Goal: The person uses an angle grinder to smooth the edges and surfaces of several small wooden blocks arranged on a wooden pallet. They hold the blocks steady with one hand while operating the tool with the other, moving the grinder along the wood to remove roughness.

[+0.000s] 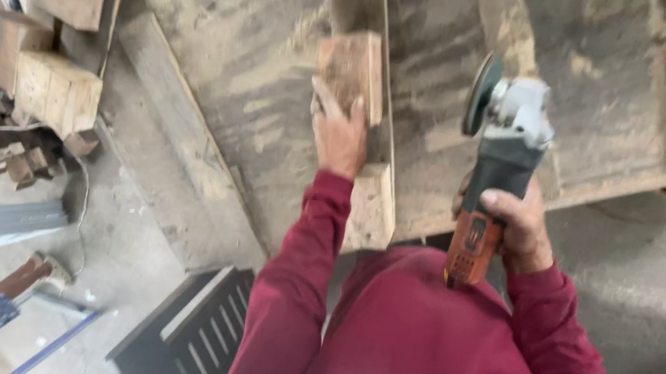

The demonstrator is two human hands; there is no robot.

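Wood block (353, 68) under left hand (339, 133); right hand (516, 229) grips angle grinder (496, 160)

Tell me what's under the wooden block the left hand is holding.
The wooden block rests on a large worn board. The left hand covers its near end, and the surface directly beneath it is hidden.

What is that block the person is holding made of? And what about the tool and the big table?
The block under the left hand looks like raw, unpainted wood: pale tan, rough, with grain. The grinder in the right hand seems to have a grey metal head and an orange and dark plastic body. The table looks like worn, dusty wooden board, grey-stained.
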